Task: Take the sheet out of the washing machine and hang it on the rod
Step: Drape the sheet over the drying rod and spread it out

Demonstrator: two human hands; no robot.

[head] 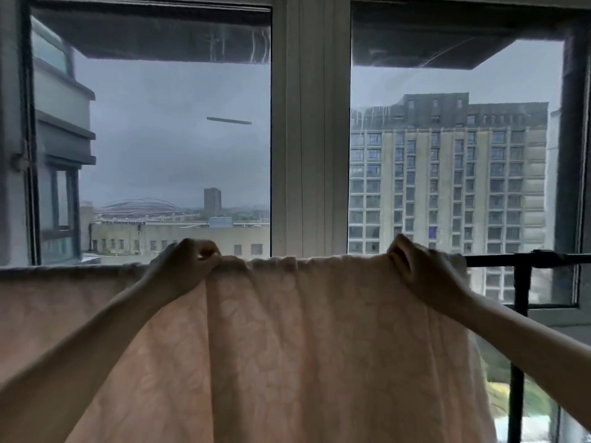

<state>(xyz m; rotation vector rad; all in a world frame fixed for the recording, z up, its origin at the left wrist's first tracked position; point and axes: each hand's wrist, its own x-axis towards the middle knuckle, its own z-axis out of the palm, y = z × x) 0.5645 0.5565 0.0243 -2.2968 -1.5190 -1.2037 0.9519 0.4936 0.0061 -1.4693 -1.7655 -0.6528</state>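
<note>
Window [150, 139] behind; sheet [303, 330] over rod [524, 260], top edge pinched by both hands' fingers [204, 254].

High-rise flat, laundry balcony: big windows [150, 139], drying rod [527, 259], tower block [447, 174] outside.

I see my left hand [188, 266] and right hand [422, 266] pinching the top fold of the pink sheet [303, 346] draped over the black rod [524, 259] (windows [172, 139] behind).
</note>
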